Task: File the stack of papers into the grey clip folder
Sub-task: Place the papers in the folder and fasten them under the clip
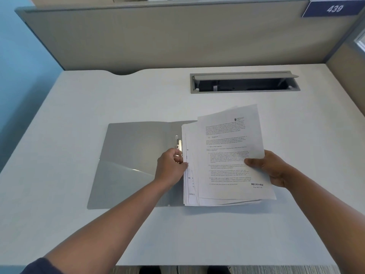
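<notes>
The grey clip folder (134, 161) lies open flat on the desk, its left flap bare and its metal clip (178, 143) standing along the spine. A fanned stack of printed papers (227, 155) rests over the folder's right half, the top sheet skewed clockwise. My left hand (170, 167) pinches at the stack's left edge right beside the clip, fingers closed there. My right hand (270, 168) grips the stack's right edge, thumb on top of the top sheet.
The white desk (79, 107) has an open cable tray slot (245, 83) at the back right. A grey partition (158, 36) walls the far side, with a blue sign reading 439 (333, 8). The desk's front edge is near my body.
</notes>
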{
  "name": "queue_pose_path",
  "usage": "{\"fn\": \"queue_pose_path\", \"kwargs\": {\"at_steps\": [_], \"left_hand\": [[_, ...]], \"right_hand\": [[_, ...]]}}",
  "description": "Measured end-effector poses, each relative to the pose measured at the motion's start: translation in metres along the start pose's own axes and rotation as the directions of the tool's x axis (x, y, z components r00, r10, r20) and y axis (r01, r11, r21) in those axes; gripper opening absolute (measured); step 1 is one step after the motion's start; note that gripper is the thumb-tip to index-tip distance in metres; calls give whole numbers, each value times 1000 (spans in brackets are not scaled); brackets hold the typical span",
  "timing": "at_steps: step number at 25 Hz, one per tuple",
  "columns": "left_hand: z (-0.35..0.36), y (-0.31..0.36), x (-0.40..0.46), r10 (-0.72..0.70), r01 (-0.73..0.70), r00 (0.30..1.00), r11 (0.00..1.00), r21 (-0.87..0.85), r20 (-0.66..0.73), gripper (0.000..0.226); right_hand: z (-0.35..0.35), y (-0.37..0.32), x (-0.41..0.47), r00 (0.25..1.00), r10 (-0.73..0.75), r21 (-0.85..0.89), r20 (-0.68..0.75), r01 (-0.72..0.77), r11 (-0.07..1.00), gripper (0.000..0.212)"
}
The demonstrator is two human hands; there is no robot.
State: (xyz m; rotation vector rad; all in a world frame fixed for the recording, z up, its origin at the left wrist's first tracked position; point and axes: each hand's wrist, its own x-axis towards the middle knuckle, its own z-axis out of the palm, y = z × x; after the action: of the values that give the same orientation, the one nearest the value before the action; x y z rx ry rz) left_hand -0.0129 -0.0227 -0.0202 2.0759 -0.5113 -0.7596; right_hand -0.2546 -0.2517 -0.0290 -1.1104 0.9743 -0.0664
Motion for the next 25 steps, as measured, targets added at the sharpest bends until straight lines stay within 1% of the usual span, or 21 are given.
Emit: {"fn": "queue_pose_path", "kwargs": {"at_steps": [2, 4, 7, 10, 12, 15, 17, 19, 21, 22, 25], "left_hand": [[3, -4, -6, -20, 20, 999, 1000, -16, -40, 30], [5, -8, -11, -48, 45, 996, 998, -47, -77, 28], [7, -11, -12, -100, 89, 990, 990, -106, -96, 24], [8, -14, -12, -106, 92, 987, 989, -120, -117, 21], [9, -16, -13, -98, 79, 985, 988, -130, -143, 19], [10, -20, -13, -100, 72, 979, 985, -158, -180, 15], [9, -22, -13, -110, 75, 975, 981, -179, -194, 15], [5, -24, -10, -93, 54, 975, 980, -191, -203, 20], [-1, -26, -6, -32, 9, 982, 992, -123, -186, 25], [-4, -26, -3, -3, -8, 988, 998, -69, -153, 27], [-14, -28, 10, 50, -49, 999, 996, 71, -12, 40]], "right_hand": [[2, 0, 0, 1000, -3, 3, 23, 3, 1000, 39], [6, -1, -1, 997, -16, 13, 76, 15, 1000, 44], [13, -2, -1, 988, -38, 9, 151, 37, 999, 46], [17, -2, 0, 980, -41, 7, 192, 41, 999, 51], [21, -1, 1, 984, -25, 13, 174, 23, 1000, 47], [26, 2, 3, 997, 3, 6, 73, -3, 1000, 42], [29, 4, 4, 998, -15, 0, 55, 15, 1000, 44], [33, 1, 5, 998, -41, -19, 56, 42, 999, 44], [35, -3, 5, 997, -66, -45, 45, 68, 997, 43], [36, -5, 5, 996, -75, -50, 38, 77, 996, 42], [38, -9, 8, 995, -93, -44, 38, 95, 995, 43]]}}
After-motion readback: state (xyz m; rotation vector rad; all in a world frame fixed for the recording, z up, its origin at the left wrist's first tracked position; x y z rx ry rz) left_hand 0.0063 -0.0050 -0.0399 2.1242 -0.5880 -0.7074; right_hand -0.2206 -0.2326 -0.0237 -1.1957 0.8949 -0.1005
